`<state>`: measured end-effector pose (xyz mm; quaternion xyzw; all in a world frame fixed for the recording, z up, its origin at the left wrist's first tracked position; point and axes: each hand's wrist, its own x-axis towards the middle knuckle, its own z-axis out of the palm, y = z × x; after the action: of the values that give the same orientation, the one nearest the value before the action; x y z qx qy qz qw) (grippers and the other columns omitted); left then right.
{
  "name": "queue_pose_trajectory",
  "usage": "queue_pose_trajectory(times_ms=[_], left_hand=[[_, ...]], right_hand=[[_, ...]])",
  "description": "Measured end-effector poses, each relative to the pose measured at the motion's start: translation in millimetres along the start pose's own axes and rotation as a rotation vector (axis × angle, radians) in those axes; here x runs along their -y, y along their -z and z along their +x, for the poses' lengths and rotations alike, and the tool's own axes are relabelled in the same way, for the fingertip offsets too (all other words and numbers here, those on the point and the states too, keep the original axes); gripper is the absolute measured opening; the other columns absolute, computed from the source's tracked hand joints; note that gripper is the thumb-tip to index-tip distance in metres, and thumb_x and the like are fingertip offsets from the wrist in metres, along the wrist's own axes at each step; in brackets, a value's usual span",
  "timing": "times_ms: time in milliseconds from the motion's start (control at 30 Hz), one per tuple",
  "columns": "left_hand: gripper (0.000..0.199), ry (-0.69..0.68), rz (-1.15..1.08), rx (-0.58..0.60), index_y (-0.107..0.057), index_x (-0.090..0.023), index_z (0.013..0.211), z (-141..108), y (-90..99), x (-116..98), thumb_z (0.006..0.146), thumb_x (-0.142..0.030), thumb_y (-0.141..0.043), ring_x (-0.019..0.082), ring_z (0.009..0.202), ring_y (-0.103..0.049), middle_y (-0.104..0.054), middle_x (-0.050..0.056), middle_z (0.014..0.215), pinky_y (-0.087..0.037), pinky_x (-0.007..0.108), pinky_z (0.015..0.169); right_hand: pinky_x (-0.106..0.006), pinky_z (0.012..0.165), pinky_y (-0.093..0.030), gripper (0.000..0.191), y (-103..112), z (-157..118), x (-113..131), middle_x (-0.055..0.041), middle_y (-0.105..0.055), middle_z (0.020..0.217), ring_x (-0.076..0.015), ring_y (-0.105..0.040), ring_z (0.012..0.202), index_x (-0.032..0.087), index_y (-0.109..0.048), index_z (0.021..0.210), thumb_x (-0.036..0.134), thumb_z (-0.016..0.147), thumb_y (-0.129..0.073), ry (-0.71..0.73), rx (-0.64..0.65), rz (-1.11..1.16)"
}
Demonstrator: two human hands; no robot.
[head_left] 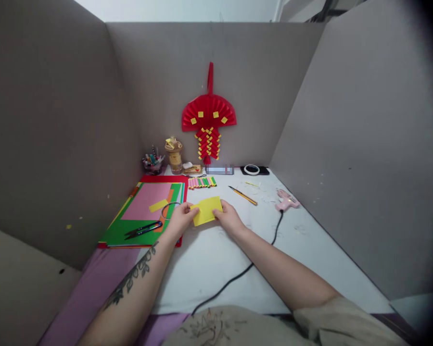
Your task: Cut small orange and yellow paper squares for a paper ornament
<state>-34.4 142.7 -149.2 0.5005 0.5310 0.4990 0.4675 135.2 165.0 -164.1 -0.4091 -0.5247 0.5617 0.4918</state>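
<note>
A yellow piece of paper is held up between both hands over the white table, slightly tilted. My left hand pinches its left edge, thumb on top. My right hand grips the right edge in the same way. Left of my left hand, a stack of coloured sheets carries a pink sheet, a yellow strip, a ring partly behind my hand, and dark thread snips. Small rolled paper tubes in pink, green and yellow lie in a row beyond the paper.
An orange craft knife and a pink glue gun lie to the right; its black cord passes under my right forearm. At the back are a pen holder, a cup, a phone and a hanging red fan ornament.
</note>
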Motion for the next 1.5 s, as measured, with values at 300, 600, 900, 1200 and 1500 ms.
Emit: queue_pose_trajectory(times_ms=[300, 600, 900, 1200, 1500], left_hand=[[0.029, -0.021, 0.018, 0.002, -0.051, -0.018, 0.078, -0.6, -4.3, 11.3, 0.066, -0.04, -0.066, 0.012, 0.05, -0.052, -0.055, -0.004, 0.06, -0.036, 0.02, 0.044], [0.033, -0.05, 0.061, 0.01, -0.052, -0.017, 0.082, -0.4, 1.3, 14.6, 0.065, -0.041, -0.067, 0.013, 0.053, -0.055, -0.057, -0.003, 0.063, -0.039, 0.021, 0.046], [0.032, -0.04, 0.067, -0.014, -0.052, -0.016, 0.078, -2.7, 1.4, 6.0, 0.063, -0.041, -0.067, 0.012, 0.049, -0.052, -0.056, -0.003, 0.06, -0.037, 0.021, 0.045], [0.023, -0.092, 0.211, -0.124, -0.055, -0.016, 0.072, 1.9, 4.7, 12.6, 0.064, -0.036, -0.063, 0.012, 0.05, -0.049, -0.051, -0.004, 0.056, -0.034, 0.021, 0.047], [0.022, -0.175, 0.182, -0.101, -0.055, -0.017, 0.075, -3.2, 1.1, 11.4, 0.069, -0.036, -0.062, 0.01, 0.051, -0.046, -0.05, -0.004, 0.058, -0.033, 0.02, 0.047]], right_hand=[[-0.029, 0.071, -0.049, 0.035, 2.4, -3.7, -6.4, -0.0021, -0.062, 0.089, -0.0158, -0.059, 0.081, 0.02, -0.051, 0.103, 0.024, 0.069, -0.057, 0.103, -0.005, -0.165], [-0.022, 0.049, -0.04, 0.04, 10.2, -3.3, 3.9, 0.0079, -0.053, 0.055, -0.0105, -0.049, 0.048, 0.019, -0.052, 0.094, 0.023, 0.056, -0.064, -0.025, -0.106, -0.193], [-0.021, 0.046, -0.035, 0.028, 13.0, -1.0, -6.5, 0.0065, -0.054, 0.054, -0.0103, -0.046, 0.047, 0.018, -0.055, 0.087, 0.024, 0.06, -0.056, -0.006, -0.05, -0.19], [-0.03, 0.07, -0.045, 0.014, 8.5, -16.8, 6.3, -0.0002, -0.064, 0.075, -0.0157, -0.057, 0.07, 0.02, -0.061, 0.08, 0.028, 0.072, -0.052, 0.258, -0.067, -0.475], [-0.027, 0.063, -0.045, 0.037, 2.6, -14.7, 3.4, 0.003, -0.055, 0.07, -0.0143, -0.055, 0.066, 0.02, -0.048, 0.095, 0.031, 0.064, -0.067, 0.171, -0.105, -0.204]])
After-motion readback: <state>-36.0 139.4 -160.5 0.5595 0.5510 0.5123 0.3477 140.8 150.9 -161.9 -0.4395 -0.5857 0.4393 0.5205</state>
